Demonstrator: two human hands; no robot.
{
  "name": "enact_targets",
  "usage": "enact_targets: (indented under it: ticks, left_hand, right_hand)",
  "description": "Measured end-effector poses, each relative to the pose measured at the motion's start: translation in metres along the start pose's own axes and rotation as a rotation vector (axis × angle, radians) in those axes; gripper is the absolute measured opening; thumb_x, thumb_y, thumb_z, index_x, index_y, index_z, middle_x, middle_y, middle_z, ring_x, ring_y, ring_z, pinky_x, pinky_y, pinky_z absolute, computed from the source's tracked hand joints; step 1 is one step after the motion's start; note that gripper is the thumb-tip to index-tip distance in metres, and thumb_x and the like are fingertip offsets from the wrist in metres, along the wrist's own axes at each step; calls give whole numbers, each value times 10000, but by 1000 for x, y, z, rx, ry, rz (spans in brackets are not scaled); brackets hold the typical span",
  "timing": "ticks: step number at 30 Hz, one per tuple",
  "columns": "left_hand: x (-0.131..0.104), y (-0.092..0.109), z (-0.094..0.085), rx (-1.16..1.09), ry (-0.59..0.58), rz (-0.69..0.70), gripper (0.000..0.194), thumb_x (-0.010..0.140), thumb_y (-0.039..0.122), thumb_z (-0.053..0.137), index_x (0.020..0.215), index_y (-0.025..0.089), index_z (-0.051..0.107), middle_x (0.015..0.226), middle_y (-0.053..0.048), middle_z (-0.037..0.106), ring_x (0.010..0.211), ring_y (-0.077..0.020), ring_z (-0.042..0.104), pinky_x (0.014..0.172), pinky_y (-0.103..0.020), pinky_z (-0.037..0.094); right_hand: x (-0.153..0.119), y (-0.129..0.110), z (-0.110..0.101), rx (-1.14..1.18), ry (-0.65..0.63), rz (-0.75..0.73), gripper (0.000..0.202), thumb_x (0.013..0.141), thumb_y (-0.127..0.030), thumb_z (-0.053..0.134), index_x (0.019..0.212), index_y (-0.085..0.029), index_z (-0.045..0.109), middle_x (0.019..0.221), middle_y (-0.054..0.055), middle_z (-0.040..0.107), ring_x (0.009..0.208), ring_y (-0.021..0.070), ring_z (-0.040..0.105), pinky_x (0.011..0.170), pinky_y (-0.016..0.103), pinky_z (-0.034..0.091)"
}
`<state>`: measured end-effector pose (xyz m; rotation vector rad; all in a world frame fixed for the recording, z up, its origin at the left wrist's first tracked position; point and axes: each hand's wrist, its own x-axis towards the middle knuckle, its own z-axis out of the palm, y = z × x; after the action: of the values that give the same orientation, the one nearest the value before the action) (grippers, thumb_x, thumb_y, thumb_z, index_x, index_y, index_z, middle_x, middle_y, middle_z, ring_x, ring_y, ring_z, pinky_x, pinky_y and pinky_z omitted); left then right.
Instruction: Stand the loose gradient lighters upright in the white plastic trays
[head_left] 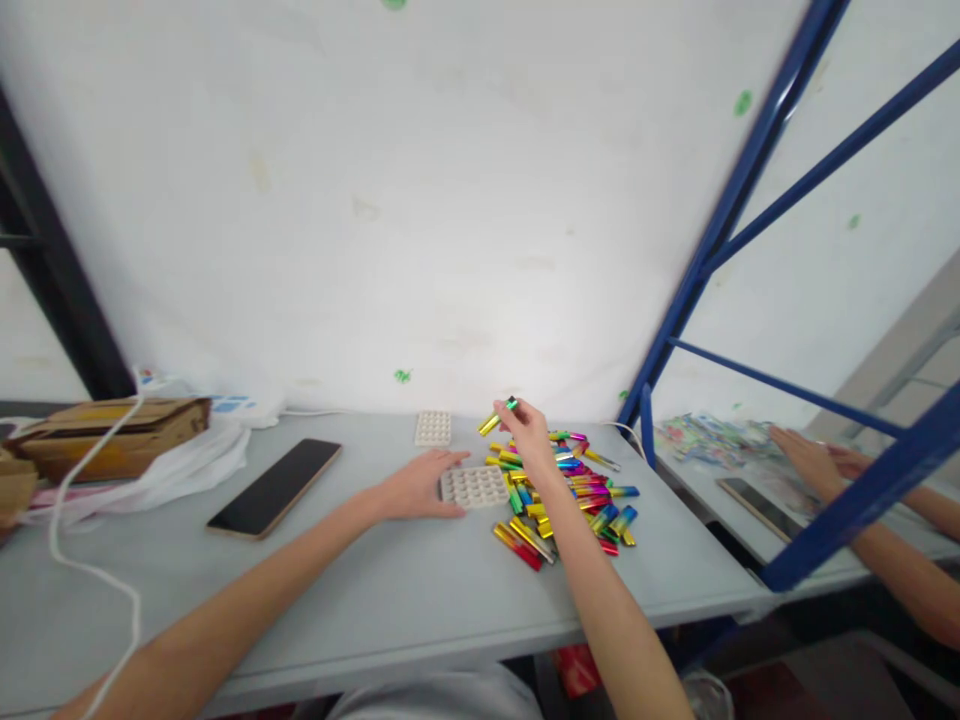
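Spread open, the left hand (421, 485) brackets the left end of a pale gridded tray (480, 487) on the grey tabletop (390, 590). Above the tabletop, the right hand (529, 430) pinches a shiny gold-and-green tube (489, 424), while a heap of similar multicoloured tubes (596, 490) lies just right of the tray.

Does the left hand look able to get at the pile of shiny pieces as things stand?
Probably yes: the nearer tray lies between the left hand and the pile, over which the right forearm crosses, but the near-left pieces look uncovered.
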<state>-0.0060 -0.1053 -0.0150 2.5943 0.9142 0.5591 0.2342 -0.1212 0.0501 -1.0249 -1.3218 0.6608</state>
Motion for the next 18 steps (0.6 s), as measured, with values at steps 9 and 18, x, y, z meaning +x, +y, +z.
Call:
enact_targets:
  ticks: [9, 18]
  left_hand:
    - [-7, -7, 2, 31, 86, -86, 737, 710, 713, 921, 1194, 188, 737, 1249, -144, 697, 1196, -365, 683, 1097, -471, 546]
    - [-27, -16, -6, -26, 80, -60, 759, 756, 770, 860, 1263, 214, 758, 1222, -118, 707, 1176, -356, 683, 1076, -458, 552]
  right_hand:
    - [-19, -7, 27, 372, -262, 190, 612, 815, -812, 782, 1031, -262, 619, 775, -44, 638, 658, 144, 628, 694, 317, 602]
    - [-27, 21, 35, -79, -140, 163, 591, 899, -812, 570, 702, -262, 484, 570, -75, 380, 528, 127, 352, 516, 282, 287]
